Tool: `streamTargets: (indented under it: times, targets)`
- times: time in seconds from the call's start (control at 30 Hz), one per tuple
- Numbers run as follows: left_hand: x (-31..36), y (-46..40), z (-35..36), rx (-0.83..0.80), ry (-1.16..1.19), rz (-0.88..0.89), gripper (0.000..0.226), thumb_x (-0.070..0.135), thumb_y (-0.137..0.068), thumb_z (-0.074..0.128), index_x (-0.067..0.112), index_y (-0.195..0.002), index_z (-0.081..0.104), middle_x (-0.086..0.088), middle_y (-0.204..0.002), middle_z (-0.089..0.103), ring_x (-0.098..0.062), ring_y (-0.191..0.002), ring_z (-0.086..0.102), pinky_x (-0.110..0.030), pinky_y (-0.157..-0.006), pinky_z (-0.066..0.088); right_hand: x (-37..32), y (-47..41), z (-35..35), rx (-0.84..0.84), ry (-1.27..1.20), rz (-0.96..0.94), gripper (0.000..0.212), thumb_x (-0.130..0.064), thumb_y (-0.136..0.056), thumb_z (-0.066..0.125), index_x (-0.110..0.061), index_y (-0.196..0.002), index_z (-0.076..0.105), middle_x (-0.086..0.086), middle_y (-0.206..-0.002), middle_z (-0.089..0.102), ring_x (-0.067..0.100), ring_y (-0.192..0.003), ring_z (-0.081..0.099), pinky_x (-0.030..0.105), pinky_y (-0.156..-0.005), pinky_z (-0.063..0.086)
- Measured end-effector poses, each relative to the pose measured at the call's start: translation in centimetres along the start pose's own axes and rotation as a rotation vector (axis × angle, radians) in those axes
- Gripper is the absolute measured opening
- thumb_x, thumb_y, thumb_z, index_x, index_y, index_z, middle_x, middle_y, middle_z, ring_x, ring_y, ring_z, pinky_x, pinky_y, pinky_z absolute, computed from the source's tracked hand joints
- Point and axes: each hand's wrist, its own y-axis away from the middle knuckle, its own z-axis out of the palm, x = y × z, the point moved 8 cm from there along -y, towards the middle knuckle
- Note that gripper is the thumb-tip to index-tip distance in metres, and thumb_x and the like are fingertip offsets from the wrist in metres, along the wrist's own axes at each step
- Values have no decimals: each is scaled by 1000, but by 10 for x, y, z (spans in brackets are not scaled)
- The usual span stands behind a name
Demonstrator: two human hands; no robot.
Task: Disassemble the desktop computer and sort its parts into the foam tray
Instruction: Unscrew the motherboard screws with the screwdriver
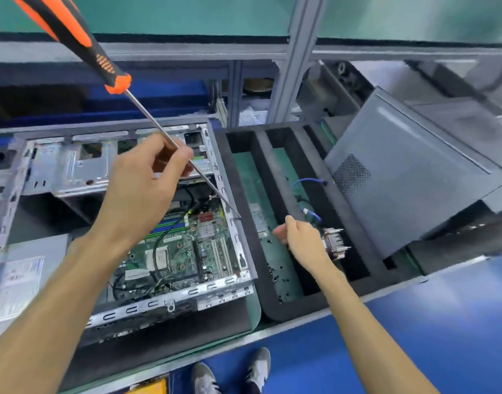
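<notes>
The open desktop case (pixel 22 177) lies on the bench at the left, its green motherboard (pixel 187 251) exposed. My left hand (pixel 147 180) pinches the metal shaft of a long orange-and-black screwdriver (pixel 82 44), whose tip rests near the case's right wall. The black foam tray (pixel 244 194) sits to the right of the case. My right hand (pixel 301 240) hovers over the tray's left compartment, fingers loosely curled, holding nothing that I can see. A finned heatsink (pixel 336 243) lies in the compartment just right of that hand. Several small black screws (pixel 275 273) are scattered in the left compartment.
A grey side panel (pixel 400 180) leans across the tray's right side. A blue cable (pixel 309 182) lies in the middle compartment. A power supply (pixel 25 274) sits at the case's near left. The bench edge runs diagonally below, with a blue floor and shoes beneath.
</notes>
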Motion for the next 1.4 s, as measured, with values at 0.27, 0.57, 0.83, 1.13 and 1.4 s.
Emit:
streamTargets:
  times: [0.27,0.57,0.83,1.13,1.4]
  targets:
    - [7,-15,-23,-34,288,43,13,32,-105,43,31,-94,51,-1,-84,72,-19,-75,72,-26,-61,58,-120,29,-20,39,-343,-317,45,-30,-109,41,-16,-83,74,-2,-69,69,8,-59,59,17,-58,42]
    - [-25,0,29,-435,-52,81,15,31,-102,51,22,-92,56,7,-75,68,-8,-68,65,-32,-66,54,-254,79,-26,-159,-786,-681,54,-45,-91,57,-15,-134,50,12,-123,69,22,-117,67,44,-105,50]
    - [-73,35,72,-805,-113,-112,27,55,-87,66,32,-102,67,15,-89,70,1,-83,65,-21,-76,52,-265,68,-20,-207,-1034,-487,43,-55,-96,42,-18,-79,56,-5,-57,30,11,-45,24,23,-44,28]
    - [-117,122,111,-1452,-237,-155,38,32,-101,53,43,-138,51,13,-113,62,1,-79,56,-21,-76,48,-268,71,-27,-291,-1059,-524,60,-60,-100,24,-18,-64,47,-7,-47,21,12,-38,12,19,-41,15]
    - [-144,100,91,-1253,-553,-166,24,27,-95,45,36,-101,66,15,-95,63,-6,-81,59,-28,-72,46,-260,76,-14,-383,-1015,-470,58,-59,-96,26,-17,-60,42,-8,-43,20,11,-36,11,15,-42,16]
